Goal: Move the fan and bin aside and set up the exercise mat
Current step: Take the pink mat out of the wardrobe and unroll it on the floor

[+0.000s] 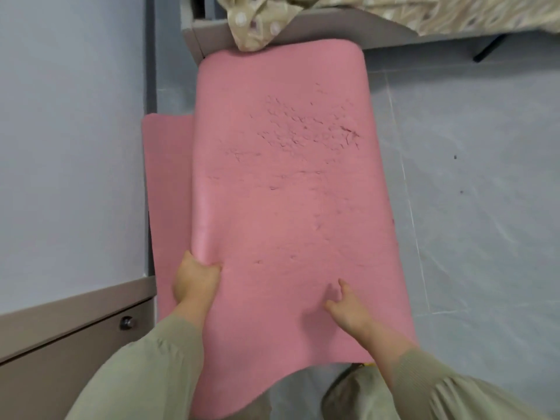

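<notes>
Grey floor [469,207] tiles are seen under a narrow strip between a cabinet and a bed. The pink mat [278,183] is spread along this strip, but it is not yet laid flat. A lower layer is seen on the floor at the left, close against the cabinet side, while an upper layer is held raised above it. The mat's far end curves over just below the bed frame, and its near end hangs by the person's legs. The left hand [197,280] is curled round the left edge of the upper layer and grips it. The right hand [345,307] is laid on the mat's top face with two fingers spread. Whether a fold is pinched there cannot be told.

No fan or bin is in view, so that part of the task is judged done, or at least out of the way. Opening the mat out, flattening it and squaring it on the floor are judged to remain.

A patterned cloth [257,25] hangs from the bed frame [378,28] and touches the mat's far end. The cabinet [69,338], with a dark knob [127,323], is seen at the left.
</notes>
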The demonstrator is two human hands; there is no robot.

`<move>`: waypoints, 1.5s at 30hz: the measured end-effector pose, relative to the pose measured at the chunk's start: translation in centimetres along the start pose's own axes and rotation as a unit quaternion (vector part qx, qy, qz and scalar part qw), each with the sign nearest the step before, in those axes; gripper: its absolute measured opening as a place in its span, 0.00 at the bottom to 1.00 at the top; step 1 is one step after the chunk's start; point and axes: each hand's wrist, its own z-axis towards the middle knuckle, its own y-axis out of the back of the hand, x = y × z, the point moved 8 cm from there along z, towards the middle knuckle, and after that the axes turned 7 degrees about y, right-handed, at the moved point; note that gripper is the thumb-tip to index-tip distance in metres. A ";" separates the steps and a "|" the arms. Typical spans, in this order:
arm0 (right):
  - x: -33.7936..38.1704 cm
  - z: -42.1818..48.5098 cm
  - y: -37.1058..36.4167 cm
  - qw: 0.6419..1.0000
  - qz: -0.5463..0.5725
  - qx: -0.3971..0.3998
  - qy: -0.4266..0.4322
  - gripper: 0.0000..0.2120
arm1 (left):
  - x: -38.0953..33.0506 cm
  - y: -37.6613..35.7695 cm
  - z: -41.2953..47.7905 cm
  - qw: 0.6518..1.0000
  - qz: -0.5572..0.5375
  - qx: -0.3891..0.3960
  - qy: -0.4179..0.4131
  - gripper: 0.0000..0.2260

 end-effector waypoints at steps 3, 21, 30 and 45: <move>2.9 -3.0 0.6 0.999 0.035 -0.007 0.017 0.32 | -1.3 2.5 -3.2 0.999 0.015 0.022 -0.047 0.15; 4.6 -19.7 14.9 0.993 -0.051 0.053 0.089 0.55 | -18.3 -2.1 -28.1 0.911 -0.167 0.362 -0.110 0.12; 1.9 -20.5 26.4 0.979 -0.016 -0.190 0.073 0.22 | -25.0 -8.1 -37.4 0.882 -0.080 0.446 -0.130 0.13; -13.1 -17.4 45.5 0.901 -0.187 -0.375 -0.115 0.34 | -27.7 -19.3 -45.8 0.852 -0.071 0.503 -0.123 0.22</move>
